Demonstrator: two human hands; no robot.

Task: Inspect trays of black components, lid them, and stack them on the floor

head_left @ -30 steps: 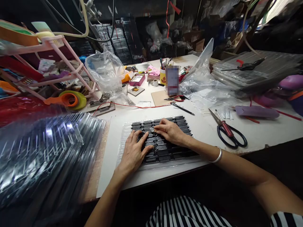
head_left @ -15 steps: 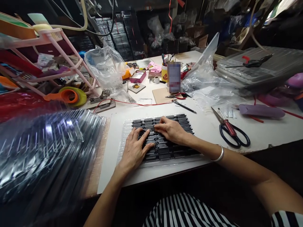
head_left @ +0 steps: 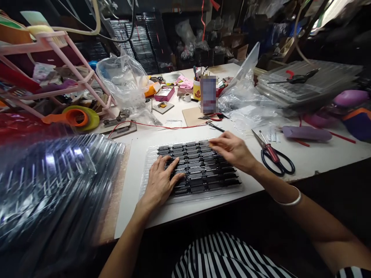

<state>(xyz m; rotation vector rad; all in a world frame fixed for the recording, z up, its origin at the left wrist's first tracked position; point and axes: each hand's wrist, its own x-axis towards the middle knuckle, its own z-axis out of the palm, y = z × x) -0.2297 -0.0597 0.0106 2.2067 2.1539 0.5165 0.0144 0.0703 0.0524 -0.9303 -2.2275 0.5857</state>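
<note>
A clear plastic tray (head_left: 145, 185) lies on the white tabletop in front of me, filled with rows of black toothed parts (head_left: 199, 170). My left hand (head_left: 159, 177) rests on the left side of these rows, its fingers spread and the thumb stretched out. At the tray's far right corner is my right hand (head_left: 234, 150), with thumb and fingers pinched together over the top row. Whatever sits between those fingertips is too small and hidden to make out.
Stacked clear and black trays (head_left: 63, 177) fill the left side. Scissors (head_left: 275, 158) with a red-handled screwdriver (head_left: 271, 150) lie to the right. Behind are pliers (head_left: 214, 116), a black pen (head_left: 215, 126), a yellow cup (head_left: 196, 90), plastic bags (head_left: 124, 85) and a pink rack (head_left: 84, 81).
My right hand has moved from the middle of the tray to its far right corner, still pinched. My left hand stays spread on the parts. The view has shifted slightly.
</note>
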